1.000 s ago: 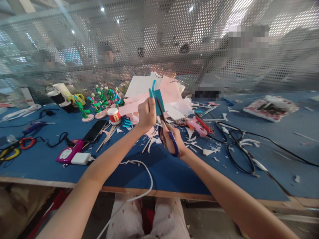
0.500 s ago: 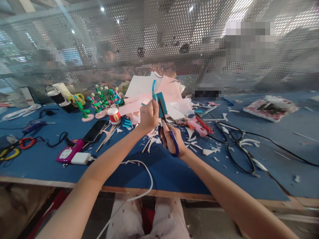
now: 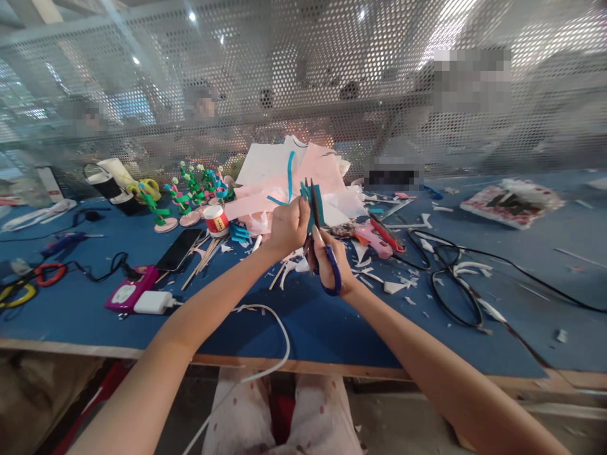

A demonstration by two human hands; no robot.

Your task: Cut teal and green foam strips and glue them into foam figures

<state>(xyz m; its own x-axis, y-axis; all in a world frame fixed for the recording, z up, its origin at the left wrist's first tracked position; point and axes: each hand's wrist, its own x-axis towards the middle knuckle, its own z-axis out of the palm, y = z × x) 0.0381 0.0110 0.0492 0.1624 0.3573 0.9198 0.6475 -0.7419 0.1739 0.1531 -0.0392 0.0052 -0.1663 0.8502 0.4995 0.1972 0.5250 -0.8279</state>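
Note:
My left hand is closed, pinching a small teal sheet, paper or thin foam, above the middle of the table. A pair of scissors with dark blue handles is in my right hand, fingers through the loops. Its blades point up and stand slightly parted across the teal sheet, close to my left thumb. Just beyond my left hand, a narrow blue strip shows against the pile of pink sheets. Part of the teal sheet is hidden by the blades and fingers.
Left of my hands are a red-and-white jar, small green craft plants, a phone and a purple power socket. On the right lie a pink glue gun, a black cable and white scraps. A perforated screen stands behind.
The blue strip has come away from beside my left thumb and now shows against the pile. My left hand has shifted slightly right and down, and the scissor blades have parted.

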